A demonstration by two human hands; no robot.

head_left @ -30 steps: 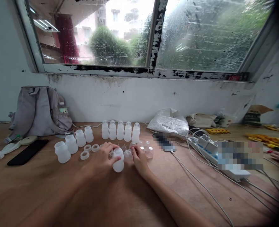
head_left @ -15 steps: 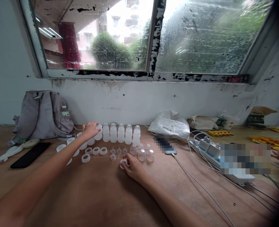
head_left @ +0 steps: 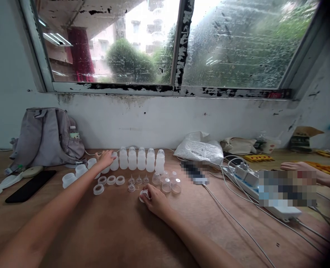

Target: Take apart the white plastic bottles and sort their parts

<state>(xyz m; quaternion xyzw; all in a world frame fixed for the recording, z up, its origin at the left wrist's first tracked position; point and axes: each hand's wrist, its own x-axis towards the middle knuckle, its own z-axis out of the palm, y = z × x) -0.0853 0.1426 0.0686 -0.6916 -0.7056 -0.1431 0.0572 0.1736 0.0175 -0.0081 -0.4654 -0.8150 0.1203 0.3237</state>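
Observation:
My left hand (head_left: 105, 159) reaches over the open translucent bottles at the back left, thumb and fingers apart. Its fingertips are beside an open feeding bottle (head_left: 114, 163), which stands upright; whether they touch it I cannot tell. My right hand (head_left: 154, 199) pinches a clear collar ring (head_left: 143, 196) low over the table. Capped baby bottles (head_left: 141, 159) stand in a row at the back. Several loose collar rings (head_left: 111, 180) lie in front of them, with clear nipples (head_left: 138, 180) and clear dome caps (head_left: 166, 187) further right. My left forearm partly hides the open bottles (head_left: 69, 180).
At the left are a grey backpack (head_left: 46, 136) and a black phone (head_left: 31, 186). A silver bubble bag (head_left: 200, 149), a charging phone (head_left: 201, 181), cables and a white power strip (head_left: 285, 212) lie to the right. Another person's hand (head_left: 299, 167) is at the far right.
My left hand has drawn back slightly left and lower, off the top of the open bottle. My right hand still pinches the collar ring. The other person's hand has come further into view.

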